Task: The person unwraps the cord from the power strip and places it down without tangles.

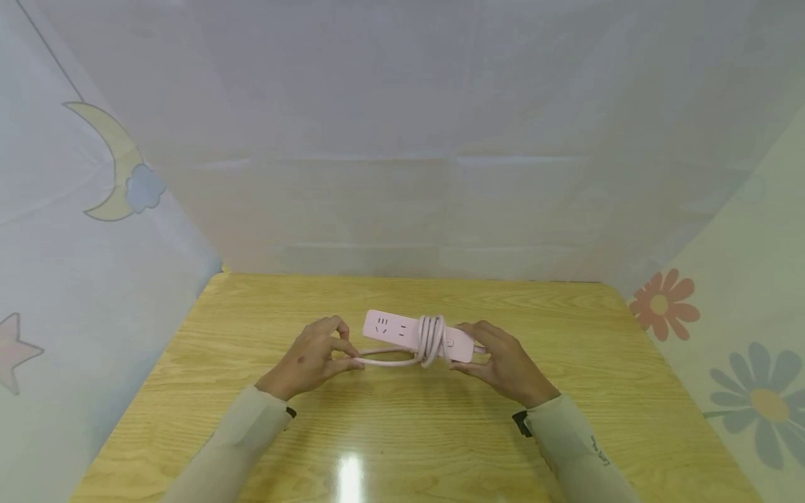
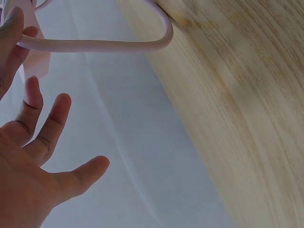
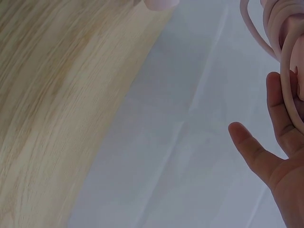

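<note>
A pale pink power strip (image 1: 391, 328), sockets facing up, is held above the table with its cord (image 1: 431, 341) wound several times around it. My right hand (image 1: 509, 365) grips the strip's right end, near the switch. From the windings a loop of cord reaches left, and my left hand (image 1: 311, 356) pinches it between thumb and index finger. In the left wrist view the cord (image 2: 95, 46) runs from the pinch into a bend, while the other fingers (image 2: 54, 116) stay spread. The right wrist view shows the windings (image 3: 270, 19) and part of the right hand (image 3: 289, 175).
Beneath both hands lies a wood-grain table (image 1: 409, 433). A pale cloth backdrop (image 1: 402, 175) rises behind its far edge, with printed cloth at both sides. A small pink rounded part (image 3: 160, 4), not identifiable, shows at the top of the right wrist view.
</note>
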The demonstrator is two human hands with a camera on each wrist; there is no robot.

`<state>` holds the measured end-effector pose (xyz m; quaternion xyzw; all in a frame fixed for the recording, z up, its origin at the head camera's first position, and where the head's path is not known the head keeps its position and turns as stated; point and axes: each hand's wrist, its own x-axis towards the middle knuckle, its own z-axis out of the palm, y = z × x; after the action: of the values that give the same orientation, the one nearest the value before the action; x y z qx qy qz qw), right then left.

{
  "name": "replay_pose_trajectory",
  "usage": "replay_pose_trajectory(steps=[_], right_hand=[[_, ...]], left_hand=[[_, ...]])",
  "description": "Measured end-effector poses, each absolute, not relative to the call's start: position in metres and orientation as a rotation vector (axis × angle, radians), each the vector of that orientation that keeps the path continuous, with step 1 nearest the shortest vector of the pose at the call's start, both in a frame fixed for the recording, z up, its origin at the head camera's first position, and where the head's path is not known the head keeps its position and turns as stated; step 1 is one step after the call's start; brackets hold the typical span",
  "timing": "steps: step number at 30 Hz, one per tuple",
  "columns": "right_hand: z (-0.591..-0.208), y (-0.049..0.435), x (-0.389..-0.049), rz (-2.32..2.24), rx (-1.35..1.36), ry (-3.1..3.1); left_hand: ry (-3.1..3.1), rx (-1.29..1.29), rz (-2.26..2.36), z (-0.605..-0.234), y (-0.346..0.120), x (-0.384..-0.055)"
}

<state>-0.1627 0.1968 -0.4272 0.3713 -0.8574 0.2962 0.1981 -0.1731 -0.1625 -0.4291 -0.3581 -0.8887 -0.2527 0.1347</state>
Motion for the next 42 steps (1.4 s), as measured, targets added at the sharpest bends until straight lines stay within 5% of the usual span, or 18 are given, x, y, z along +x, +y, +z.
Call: replay_pose_trajectory(steps=[42], right_hand=[[-0.4259, 0.1945, -0.1595, 0.912, 1.07, -2.361]], left_hand=[[-2.65, -0.69, -0.598, -0.4336, -0.156, -0.1757]])
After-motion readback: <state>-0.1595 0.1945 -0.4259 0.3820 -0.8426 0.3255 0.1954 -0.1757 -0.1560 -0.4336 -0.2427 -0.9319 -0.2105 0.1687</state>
